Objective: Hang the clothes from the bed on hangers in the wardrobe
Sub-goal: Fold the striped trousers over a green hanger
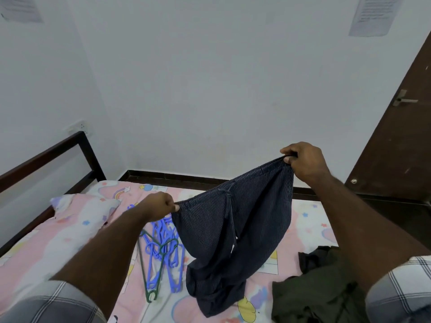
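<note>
Fingers (289,157) of the right hand (303,163) are curled round one end of the waistband of a pair of dark pinstriped trousers (235,227), while the left hand (161,205) pinches the other end between thumb and bent fingers — so both hands are grasping the same garment. The right hand is held higher than the left, and the waistband runs in a slant between them. A drawstring hangs down the front of the trousers. The legs drop to the bed (58,243), where their lower ends lie bunched on the pink cartoon-print sheet.

Just left of the trousers, under the left wrist, a heap of blue plastic hangers (173,259) lies on the sheet with one green hanger (151,287) on top of them. A dark olive garment (310,292) sits crumpled at the near right part of the bed, beside the trouser legs — whether the two touch I cannot tell. A pillow (84,208) in matching print lies at the far left by the dark bed frame. A brown door (401,141) with a metal handle stands at the right, and both forearms come out of checked short sleeves
</note>
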Tool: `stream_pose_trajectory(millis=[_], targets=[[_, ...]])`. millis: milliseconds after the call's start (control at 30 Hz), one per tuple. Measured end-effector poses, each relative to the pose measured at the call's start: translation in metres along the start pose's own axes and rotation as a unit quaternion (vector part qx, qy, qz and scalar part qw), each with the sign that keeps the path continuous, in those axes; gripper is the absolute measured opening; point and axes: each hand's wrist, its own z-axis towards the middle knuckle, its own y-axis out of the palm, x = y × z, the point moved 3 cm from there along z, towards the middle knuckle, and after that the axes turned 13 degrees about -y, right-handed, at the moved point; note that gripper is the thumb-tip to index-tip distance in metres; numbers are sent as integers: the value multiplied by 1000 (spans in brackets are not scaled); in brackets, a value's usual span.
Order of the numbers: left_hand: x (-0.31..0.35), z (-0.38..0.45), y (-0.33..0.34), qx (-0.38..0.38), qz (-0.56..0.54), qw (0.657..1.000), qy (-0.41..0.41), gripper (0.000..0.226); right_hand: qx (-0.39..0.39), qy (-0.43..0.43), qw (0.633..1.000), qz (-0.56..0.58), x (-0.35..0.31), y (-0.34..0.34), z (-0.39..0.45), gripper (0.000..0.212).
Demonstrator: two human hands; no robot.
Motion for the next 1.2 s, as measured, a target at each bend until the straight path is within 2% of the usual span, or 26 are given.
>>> stream_pose_trajectory(millis=[100,167,233,300,367,433,500,567,633,700,833,900,967,1000,1100,1133,1200], targets=[[-4,-4,-6,58,-207,977,4,21,-18,0,1000,-21,6,1,-6,30],[-3,-7,-9,45,-366,929,4,20,-31,-1,999,-33,8,2,-9,32],[-1,-9,-15,15,-439,898,9,24,-43,0,998,-45,9,2,-12,33],[1,-7,-20,-4,-438,899,18,30,-57,3,997,-60,13,2,-13,33],[0,-4,-27,1,-407,913,31,26,-70,7,995,-70,14,2,-14,27],[1,-3,-33,32,-356,933,43,11,-70,8,995,-71,15,1,-14,18],[3,-4,-47,100,-328,939,29,8,-51,9,997,-59,10,-4,-13,14],[11,-7,-67,155,-360,920,24,13,-1,23,999,-27,0,-19,-7,14],[25,-13,-89,180,-409,894,25,16,80,20,997,-2,-15,-41,3,14],[40,-14,-113,203,-411,887,47,18,154,19,987,38,-26,-62,12,13],[60,-23,-154,206,-471,855,68,18,144,29,987,65,-33,-88,22,20],[71,-31,-179,218,-518,822,95,18,188,17,979,79,-40,-112,29,21],[86,-41,-203,205,-561,790,139,16,249,-1,963,102,-49,-137,39,24],[92,-45,-210,179,-573,784,155,14,259,-4,960,111,-52,-144,43,25],[100,-53,-213,75,-560,809,163,17,188,2,975,122,-50,-145,47,29],[98,-53,-213,62,-557,812,161,17,180,3,974,138,-49,-147,46,32],[94,-56,-217,70,-575,798,167,17,216,-1,954,208,-47,-155,46,37]])
